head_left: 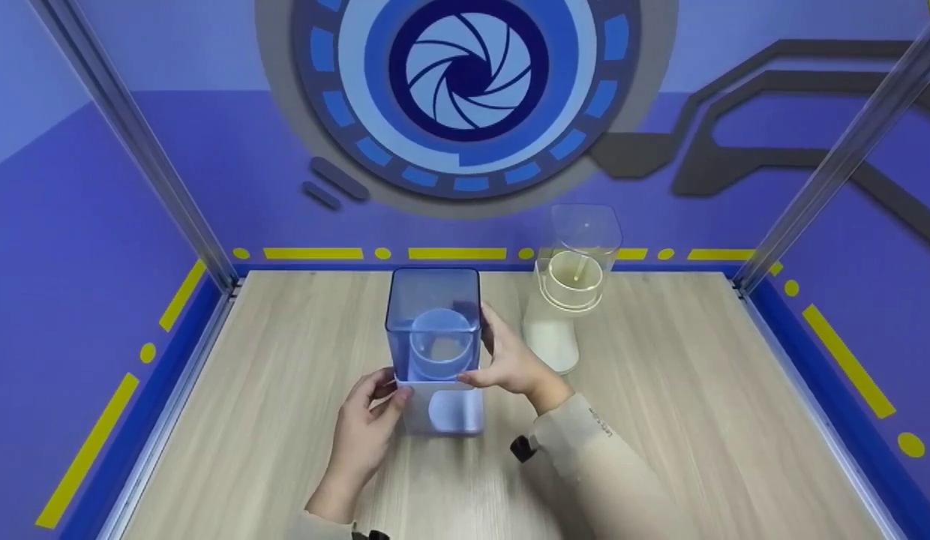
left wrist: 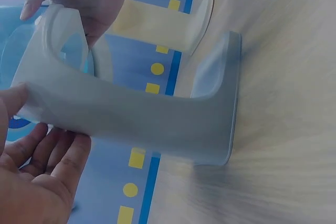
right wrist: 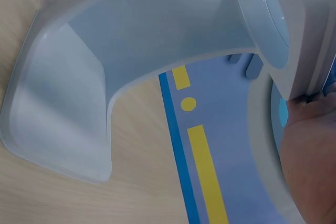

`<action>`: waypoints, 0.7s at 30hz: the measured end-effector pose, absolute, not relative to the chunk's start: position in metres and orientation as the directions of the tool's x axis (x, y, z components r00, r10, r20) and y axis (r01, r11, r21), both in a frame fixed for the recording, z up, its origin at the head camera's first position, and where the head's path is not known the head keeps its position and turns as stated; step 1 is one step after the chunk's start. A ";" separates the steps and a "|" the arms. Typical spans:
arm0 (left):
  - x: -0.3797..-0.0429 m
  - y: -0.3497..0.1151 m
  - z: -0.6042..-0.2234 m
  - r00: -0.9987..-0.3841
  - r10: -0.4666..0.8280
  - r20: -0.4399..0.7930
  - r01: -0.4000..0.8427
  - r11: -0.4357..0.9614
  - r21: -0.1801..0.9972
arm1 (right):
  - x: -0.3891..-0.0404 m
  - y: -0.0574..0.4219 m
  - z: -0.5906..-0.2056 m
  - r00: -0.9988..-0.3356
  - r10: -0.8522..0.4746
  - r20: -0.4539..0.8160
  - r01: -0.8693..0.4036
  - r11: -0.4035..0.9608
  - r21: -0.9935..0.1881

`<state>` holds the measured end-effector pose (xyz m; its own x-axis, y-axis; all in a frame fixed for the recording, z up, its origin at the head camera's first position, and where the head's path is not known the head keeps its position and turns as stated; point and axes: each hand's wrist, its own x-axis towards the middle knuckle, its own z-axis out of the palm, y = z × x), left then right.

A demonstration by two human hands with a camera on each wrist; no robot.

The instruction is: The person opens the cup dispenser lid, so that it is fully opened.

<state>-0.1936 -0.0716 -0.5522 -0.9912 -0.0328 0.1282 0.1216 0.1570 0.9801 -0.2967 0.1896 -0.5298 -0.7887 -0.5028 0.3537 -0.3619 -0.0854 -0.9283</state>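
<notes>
A dispenser with a blue see-through square container (head_left: 435, 296) and a pale C-shaped stand (left wrist: 131, 114) stands upright at mid-table. Inside the container a round ring shows through. My left hand (head_left: 364, 427) holds the left corner just under the container's rim, thumb on one face and fingers on the other. On the opposite side my right hand (head_left: 514, 364) grips the join of container and stand, with its thumb at the front edge. The flat foot (right wrist: 58, 98) of the stand is down at the wooden table. Part of the right fingers is hidden behind the container.
A similar cream dispenser (head_left: 553, 345) with a clear top stands behind and right of my right hand. The wooden table (head_left: 675, 405) ends at a blue patterned back wall (head_left: 210, 187). Metal posts (head_left: 825, 142) rise at the back corners.
</notes>
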 end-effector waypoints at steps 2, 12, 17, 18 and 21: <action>-0.199 -0.073 -0.553 -0.992 0.021 0.126 0.128 0.145 0.981 | -0.298 0.190 -0.529 -0.791 -0.502 0.348 -0.360 -0.078 -0.930; -0.250 -0.072 -0.554 -0.958 0.234 0.164 0.188 0.083 0.979 | -0.299 0.190 -0.528 -0.788 -0.510 0.343 -0.360 -0.069 -0.930; -0.261 -0.071 -0.559 -0.947 0.243 0.211 0.236 0.078 0.969 | -0.298 0.190 -0.530 -0.783 -0.516 0.348 -0.347 -0.101 -0.932; -0.261 -0.071 -0.561 -0.947 0.240 0.213 0.238 0.080 0.968 | -0.298 0.190 -0.531 -0.780 -0.521 0.347 -0.343 -0.109 -0.933; -0.262 -0.070 -0.565 -0.948 0.230 0.219 0.240 0.069 0.968 | -0.296 0.191 -0.529 -0.768 -0.543 0.340 -0.330 -0.120 -0.936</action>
